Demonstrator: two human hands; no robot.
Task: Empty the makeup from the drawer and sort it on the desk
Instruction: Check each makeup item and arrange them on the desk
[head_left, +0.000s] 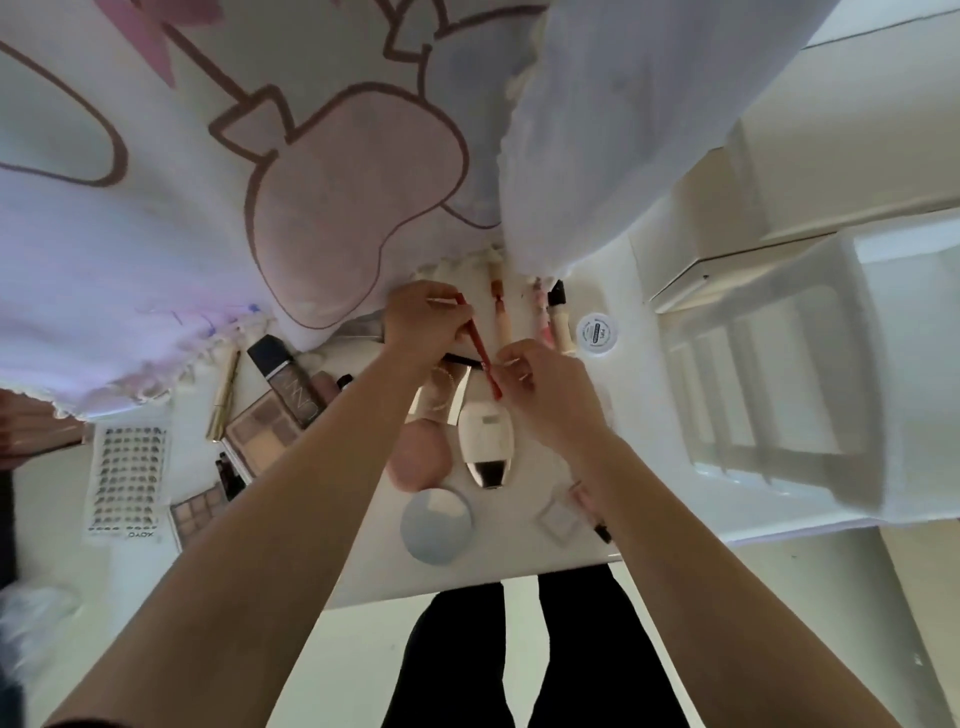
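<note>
Two bare forearms reach up from the lower edge over black trousers (524, 649) to a white desk (483, 577). The left hand (426, 322) has its fingers curled round the far end of a thin red pencil (480, 353), and the right hand (540, 384) pinches the near end, so the pencil slants between them just above the desk. Under the hands lies a white tube with a shiny cap (485, 441), a pink sponge (418, 457) touching its left side and a round compact (436, 525) nearer the desk's front edge. A small clear square case (558, 517) sits beside the right wrist. Beyond the hands a few slim tubes (501, 306) lie in a row, with a white round jar (598, 331) to their right. On the left are a dark bottle (288, 384), a gold tube (223, 395), an eyeshadow palette (260, 431), a second palette (200, 512) and a sheet of false lashes (127, 475). A white drawer (769, 374) stands pulled out at the right. A pale cloth with pink outlined shapes (311, 182) hangs over the far side.
</note>
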